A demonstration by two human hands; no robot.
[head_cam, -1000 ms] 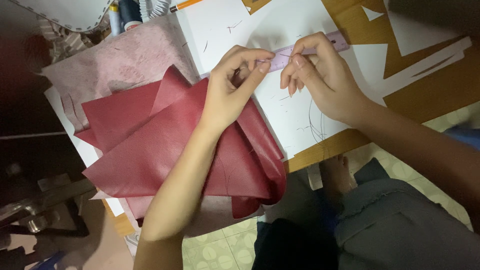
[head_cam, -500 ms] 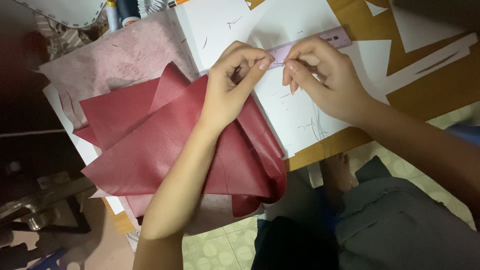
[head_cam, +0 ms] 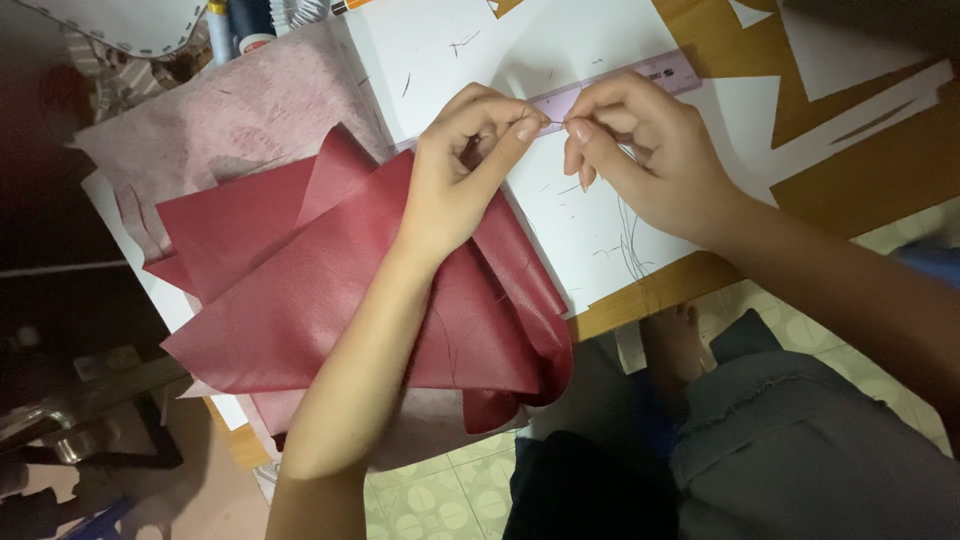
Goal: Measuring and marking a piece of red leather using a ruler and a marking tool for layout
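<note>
- Upper left of the frame: thread spools (head_cam: 240, 22) stand at the desk's far edge, beside a pale pink fabric sheet (head_cam: 250, 110). No box, tray or other container shows anywhere, so nothing can be said of contents.
- Left and centre: folded dark red leatherette pieces (head_cam: 330, 290) fan out over the desk edge, lying under the left forearm.
- Centre, upper half: the left hand (head_cam: 465, 170) has its grip closed, thumb and forefinger pinched on what looks like a needle (head_cam: 552, 122), too thin to tell for sure.
- Just right of it: the right hand (head_cam: 640, 160) also pinches shut, fingertips almost touching the left hand's; a fine thread seems to sit between them, though it is barely visible.
- Compared with a moment ago, both hands have lifted clear of the translucent purple ruler (head_cam: 640, 80) and drawn their fingertips together, so the work now looks like threading rather than measuring.
- Right: white paper sheets (head_cam: 600, 230) bearing loose dark thread strands (head_cam: 630, 240) cover the brown desk (head_cam: 850, 170).
</note>
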